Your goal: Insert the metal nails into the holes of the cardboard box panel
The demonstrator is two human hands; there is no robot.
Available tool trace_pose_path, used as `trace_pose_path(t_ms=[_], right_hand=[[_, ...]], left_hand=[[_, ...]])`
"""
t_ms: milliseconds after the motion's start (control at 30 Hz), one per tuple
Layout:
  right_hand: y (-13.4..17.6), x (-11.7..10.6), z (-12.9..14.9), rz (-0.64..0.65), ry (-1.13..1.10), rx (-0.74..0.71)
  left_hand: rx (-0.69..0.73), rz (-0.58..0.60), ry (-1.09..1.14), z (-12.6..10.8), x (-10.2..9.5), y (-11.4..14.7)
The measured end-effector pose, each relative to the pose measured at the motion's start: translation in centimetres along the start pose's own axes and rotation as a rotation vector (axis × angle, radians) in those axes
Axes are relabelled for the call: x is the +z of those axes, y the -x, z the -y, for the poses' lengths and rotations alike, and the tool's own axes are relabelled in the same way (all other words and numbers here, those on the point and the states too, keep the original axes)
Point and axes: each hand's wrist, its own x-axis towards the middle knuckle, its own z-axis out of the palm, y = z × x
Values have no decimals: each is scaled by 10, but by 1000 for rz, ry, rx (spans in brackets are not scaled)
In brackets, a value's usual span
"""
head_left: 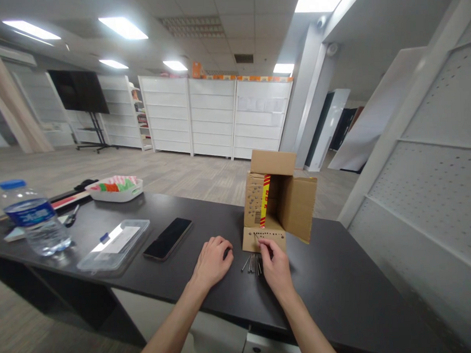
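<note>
An open cardboard box (253, 199) stands on the dark table (326, 276), with yellow and red tape along its side. Its lower front flap (248, 242) hangs down and has a row of small holes. My right hand (276, 266) pinches a thin metal nail (256, 237) between thumb and fingertips, its tip close to the flap's holes; whether it touches the cardboard I cannot tell. Several loose nails (253, 264) lie fanned out just left of that hand. My left hand (214, 258) rests on the tabletop with loosely bent fingers, apparently holding nothing.
Left of my hands lie a black phone (168, 238) and a clear plastic case (115, 245). A water bottle (34, 221) stands at the far left, near a white basket (117, 194) holding colourful packaging. A perforated white panel (435, 188) rises at the right.
</note>
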Motion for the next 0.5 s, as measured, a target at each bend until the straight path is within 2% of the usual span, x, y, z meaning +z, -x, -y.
trace_pose_path(t_ms=[500], right_hand=[[-13, 11, 7, 12, 52, -92]], left_hand=[[-4, 9, 39, -2, -3, 0]])
